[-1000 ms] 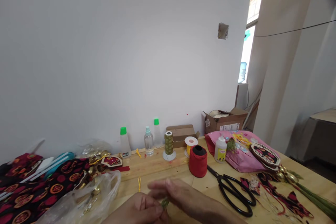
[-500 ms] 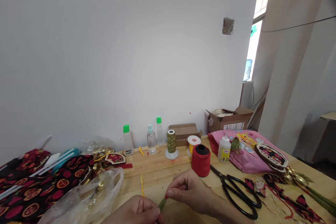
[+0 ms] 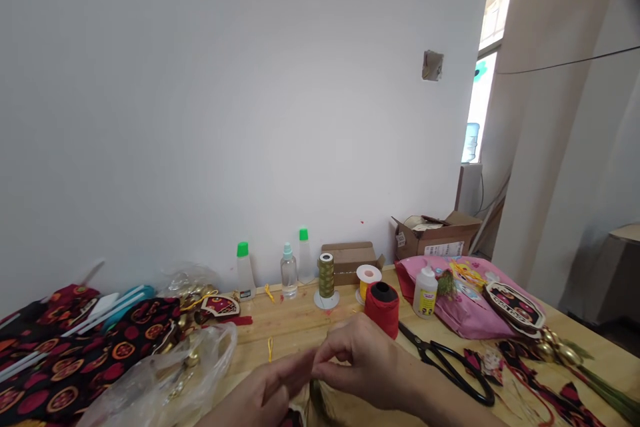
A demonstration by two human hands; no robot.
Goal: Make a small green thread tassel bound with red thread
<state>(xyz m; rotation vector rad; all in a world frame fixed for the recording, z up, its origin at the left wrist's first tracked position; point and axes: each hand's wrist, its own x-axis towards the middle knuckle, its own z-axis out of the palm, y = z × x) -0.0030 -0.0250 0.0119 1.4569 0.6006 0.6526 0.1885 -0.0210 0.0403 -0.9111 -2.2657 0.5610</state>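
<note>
both hands have drawn together since half a second ago, the right hand (image 3: 373,363) sliding left and over the left hand (image 3: 267,397), and the small green tassel (image 3: 320,392) now hangs lower between them, close to the bottom edge of the view. it sits right at the meeting of the fingertips, above the tabletop (image 3: 295,323), partly hidden and blurred. the right grip is pressed together, thumb and forefinger pinching the top of the tassel; the left fingers stretch towards it and touch at the same spot, though whether they truly pinch it i cannot tell.

judging by its look, that tassel is light, soft and floppy, a bundle of fine threads that would fray or splay if squeezed along its length. best held at the bound head, where the strands are tied, not at the loose ends.

moving outward: the red thread spool (image 3: 382,309) stands just behind the right hand, the black scissors (image 3: 453,367) lie to its right, handles towards the person. a yellow spool (image 3: 369,277) and an olive-gold spool (image 3: 326,277) stand further back, near the clear bottles with green caps (image 3: 243,271). a clear plastic bag (image 3: 165,373) lies left of the hands, beside the red and black patterned fabric (image 3: 75,360). a pink bag (image 3: 463,303) rests at the right with a white glue bottle (image 3: 425,291) against it.
</note>
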